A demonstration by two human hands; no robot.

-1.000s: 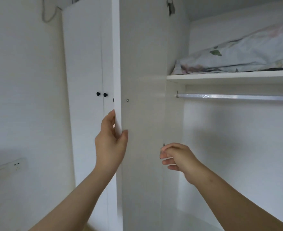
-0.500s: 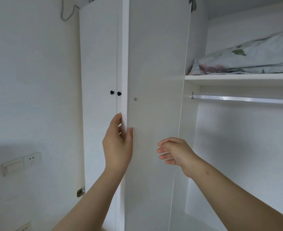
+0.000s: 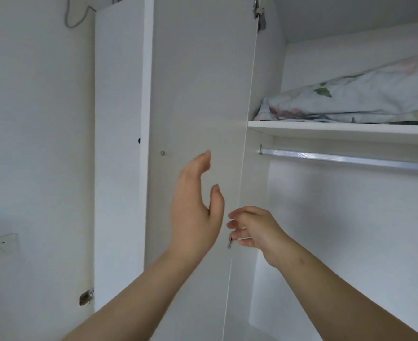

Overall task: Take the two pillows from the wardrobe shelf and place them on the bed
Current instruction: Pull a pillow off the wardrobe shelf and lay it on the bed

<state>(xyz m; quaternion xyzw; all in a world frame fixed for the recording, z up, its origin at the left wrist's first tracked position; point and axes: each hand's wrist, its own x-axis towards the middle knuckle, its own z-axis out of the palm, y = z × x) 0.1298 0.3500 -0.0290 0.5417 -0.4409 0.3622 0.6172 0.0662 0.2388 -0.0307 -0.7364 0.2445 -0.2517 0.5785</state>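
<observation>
left hand released door edge, fingers straight; right hand loosely curled, empty

Door: white laminated board, smooth, low sheen. Stud on it: small, bright metal. Shelf: same white board, smooth front edge. Pillow: printed cloth, matt, creased in soft folds. Rail: silvery metal, glossy, apparently under clear plastic film. Hinge: bare grey metal. Wall: white, matt, faintly textured. Socket: white plastic, smooth.
</observation>
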